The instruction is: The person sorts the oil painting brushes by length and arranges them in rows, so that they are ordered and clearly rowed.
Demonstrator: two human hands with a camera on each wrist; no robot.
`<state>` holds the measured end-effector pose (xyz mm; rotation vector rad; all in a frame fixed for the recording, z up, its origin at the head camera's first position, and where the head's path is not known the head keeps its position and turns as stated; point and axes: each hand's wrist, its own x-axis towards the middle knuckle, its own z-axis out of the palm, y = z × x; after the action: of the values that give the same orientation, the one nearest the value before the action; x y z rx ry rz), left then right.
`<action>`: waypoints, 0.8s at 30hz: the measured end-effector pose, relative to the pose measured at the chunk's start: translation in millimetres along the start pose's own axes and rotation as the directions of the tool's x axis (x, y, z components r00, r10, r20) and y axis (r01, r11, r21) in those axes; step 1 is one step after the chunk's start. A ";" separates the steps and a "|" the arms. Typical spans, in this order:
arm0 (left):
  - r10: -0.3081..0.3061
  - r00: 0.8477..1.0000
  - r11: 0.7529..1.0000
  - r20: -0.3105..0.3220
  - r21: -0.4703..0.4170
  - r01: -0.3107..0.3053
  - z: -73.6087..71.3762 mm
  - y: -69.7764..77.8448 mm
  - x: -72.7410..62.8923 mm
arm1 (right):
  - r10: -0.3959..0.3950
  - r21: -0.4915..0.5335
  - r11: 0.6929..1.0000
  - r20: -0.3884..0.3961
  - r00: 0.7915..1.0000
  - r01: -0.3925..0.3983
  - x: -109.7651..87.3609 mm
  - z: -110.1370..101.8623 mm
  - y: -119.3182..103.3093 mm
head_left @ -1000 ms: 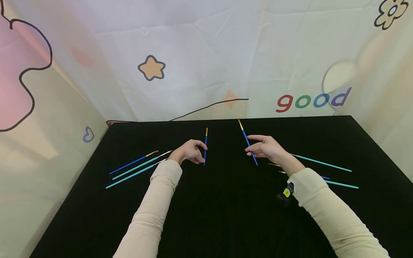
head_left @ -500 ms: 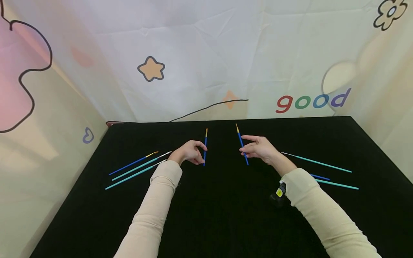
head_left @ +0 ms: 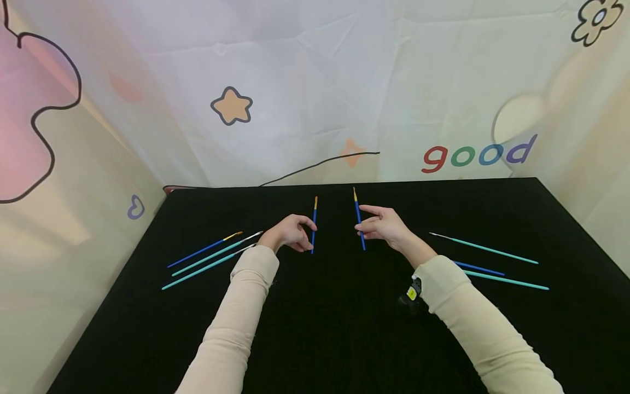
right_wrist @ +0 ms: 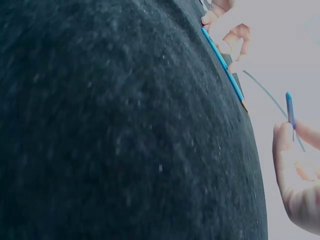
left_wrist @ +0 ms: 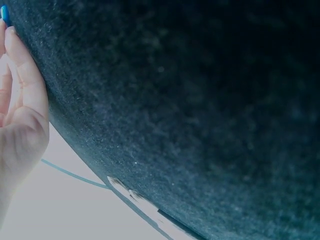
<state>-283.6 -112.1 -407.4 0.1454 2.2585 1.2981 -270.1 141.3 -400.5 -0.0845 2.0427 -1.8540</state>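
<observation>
In the head view my left hand (head_left: 293,232) holds a blue paintbrush (head_left: 314,210) near the table's middle, one finger along the handle and the thumb by its lower end. The brush points away from me, yellow ferrule at the far end. To its right, my right hand (head_left: 386,227) pinches a second blue paintbrush (head_left: 357,210), tipped slightly left, bristles away from me. A gap separates the two brushes. The left wrist view catches only the blue handle end (left_wrist: 5,15) at my left fingertips. Both hands with their brushes appear in the right wrist view.
On the black table (head_left: 320,317), a blue paintbrush (head_left: 197,253) and two teal paintbrushes (head_left: 211,253) lie slanted at left. At right lie a teal paintbrush (head_left: 492,249), a blue one (head_left: 484,269) and another teal one (head_left: 517,282), partly behind my right sleeve. A printed curtain (head_left: 315,82) stands behind.
My right hand has moved left with its paintbrush, closer to the left one, and the brush has turned more upright in view. The left hand and its paintbrush have stayed put.
</observation>
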 end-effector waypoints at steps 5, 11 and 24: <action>-0.003 1.000 1.000 0.001 -0.003 0.003 0.2 0.2 0.1 | -0.005 -0.013 1.000 -0.027 1.000 0.004 5.0 7.9 0.9; -0.001 1.000 1.000 -0.005 0.006 0.001 -0.6 1.3 -0.1 | -0.008 -0.038 0.999 -0.035 0.999 0.007 9.2 16.4 1.9; 0.001 1.000 1.000 -0.020 0.012 -0.001 2.6 0.2 -1.4 | -0.005 -0.049 0.999 -0.057 0.998 0.002 13.3 32.0 7.9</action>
<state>-281.2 -110.5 -407.8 0.1382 2.2830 1.2923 -270.6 108.1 -413.2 -0.0490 2.1277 -1.8283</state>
